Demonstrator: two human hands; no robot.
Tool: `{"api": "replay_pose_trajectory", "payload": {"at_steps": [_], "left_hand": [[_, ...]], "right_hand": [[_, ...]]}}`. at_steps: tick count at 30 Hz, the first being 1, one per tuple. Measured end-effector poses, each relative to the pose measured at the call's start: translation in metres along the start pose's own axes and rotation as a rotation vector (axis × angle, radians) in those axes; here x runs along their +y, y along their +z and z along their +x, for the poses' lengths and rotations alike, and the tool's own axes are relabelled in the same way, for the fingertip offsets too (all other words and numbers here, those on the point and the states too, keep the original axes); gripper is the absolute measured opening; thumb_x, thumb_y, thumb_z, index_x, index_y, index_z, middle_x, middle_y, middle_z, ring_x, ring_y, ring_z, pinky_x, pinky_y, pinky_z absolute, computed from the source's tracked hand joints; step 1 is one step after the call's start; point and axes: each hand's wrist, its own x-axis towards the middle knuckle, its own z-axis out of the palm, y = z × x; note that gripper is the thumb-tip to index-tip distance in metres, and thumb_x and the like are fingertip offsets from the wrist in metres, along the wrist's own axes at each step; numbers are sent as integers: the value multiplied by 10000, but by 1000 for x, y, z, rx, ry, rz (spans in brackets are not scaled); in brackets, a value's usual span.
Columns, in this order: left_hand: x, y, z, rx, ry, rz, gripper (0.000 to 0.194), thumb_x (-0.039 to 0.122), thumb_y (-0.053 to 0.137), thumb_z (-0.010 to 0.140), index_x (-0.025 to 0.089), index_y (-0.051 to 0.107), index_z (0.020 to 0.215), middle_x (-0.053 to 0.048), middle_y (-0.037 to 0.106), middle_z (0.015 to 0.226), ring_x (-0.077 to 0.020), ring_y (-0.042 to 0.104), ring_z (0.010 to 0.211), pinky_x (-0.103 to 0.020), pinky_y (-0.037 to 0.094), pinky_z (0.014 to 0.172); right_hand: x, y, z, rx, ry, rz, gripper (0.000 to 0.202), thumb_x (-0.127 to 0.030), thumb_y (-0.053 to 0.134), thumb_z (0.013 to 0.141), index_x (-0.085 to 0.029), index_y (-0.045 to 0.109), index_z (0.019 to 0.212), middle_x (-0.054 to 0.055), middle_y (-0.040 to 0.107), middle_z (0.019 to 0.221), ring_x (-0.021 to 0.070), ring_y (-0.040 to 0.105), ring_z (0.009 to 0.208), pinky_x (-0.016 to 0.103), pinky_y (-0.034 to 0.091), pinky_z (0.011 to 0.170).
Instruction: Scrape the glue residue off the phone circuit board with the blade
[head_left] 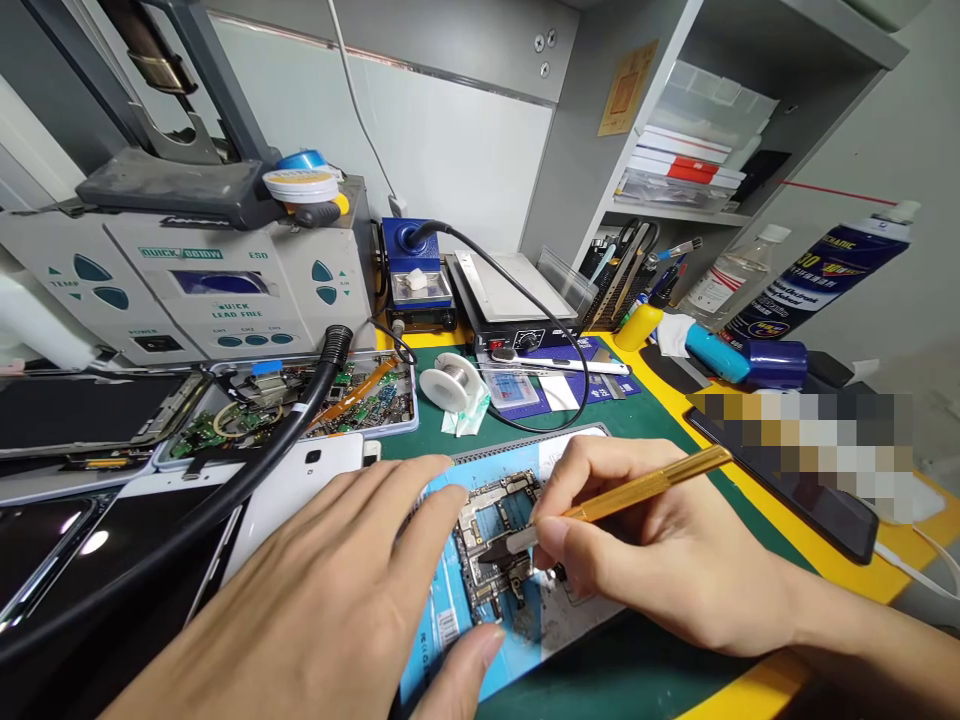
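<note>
A bare phone circuit board lies on a blue-and-white box-like base on the green mat. My right hand pinches a gold-handled scraper like a pen, its flat grey blade resting over a dark chip area near the board's middle. To the left, my left hand is spread, with its fingers at the board's upper left edge and the thumb by its lower edge. Whether those fingertips press on the board or only on the base I cannot tell. My right fingers cover the board's right side.
A hot air station stands at the back left, its black hose crossing over phones and a tray of boards. Solder wire sits behind the base, near a heating plate. A phone lies at right.
</note>
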Motion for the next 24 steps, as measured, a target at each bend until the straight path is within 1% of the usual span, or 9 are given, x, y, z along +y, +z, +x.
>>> {"api": "replay_pose_trajectory", "payload": {"at_steps": [3,5,9,11,14,18,22,24], "left_hand": [[0,0,0,-6,-15,-29,588,389,659,947,249,590,1514,-115,808,1403,-359,815,1186,-524,653,910],[2,0,-1,-27,-46,-60,597,390,666,949,283,593,1531,-97,810,1409,-363,813,1220,-510,671,948],[10,2,-1,-72,-145,-129,514,504,701,976,356,680,1467,-64,819,1362,-371,775,1352,-456,672,1107],[13,3,0,-77,-162,-151,484,548,706,986,352,711,1429,-70,818,1343,-378,760,1381,-462,660,1158],[14,4,0,-70,-167,-155,476,562,698,999,345,720,1422,-77,816,1345,-380,756,1391,-471,649,1185],[8,2,-2,-49,-146,-117,499,515,690,999,340,689,1465,-75,814,1375,-374,769,1365,-463,666,1133],[2,-1,-1,-18,-40,-52,575,407,665,971,288,603,1531,-100,811,1409,-380,813,1233,-515,691,941],[1,-1,1,-6,-7,-30,587,382,647,958,251,584,1527,-121,811,1402,-385,820,1199,-540,678,907]], "right_hand": [[-1,0,0,1,7,9,162,-100,838,834,-184,705,795,-30,651,653,102,520,570,193,415,527],[-2,0,0,2,20,10,170,-92,838,827,-185,701,787,-30,650,657,103,522,573,195,416,532],[-3,0,0,7,30,8,167,-87,833,819,-185,701,786,-28,648,658,103,511,577,200,413,537],[-3,0,0,10,26,6,157,-96,827,824,-184,703,785,-28,647,656,103,508,575,203,412,537],[-4,1,0,12,25,3,154,-94,821,821,-182,701,779,-28,646,657,102,513,574,202,412,536],[-2,0,-1,15,33,25,165,-74,824,807,-184,704,777,-28,661,659,102,523,578,195,412,534],[-1,-1,-1,16,30,21,163,-91,816,824,-190,696,775,-31,651,648,103,515,569,202,410,533],[-2,-1,-1,17,36,15,160,-102,815,825,-192,693,772,-31,645,644,106,512,569,207,406,533]]}}
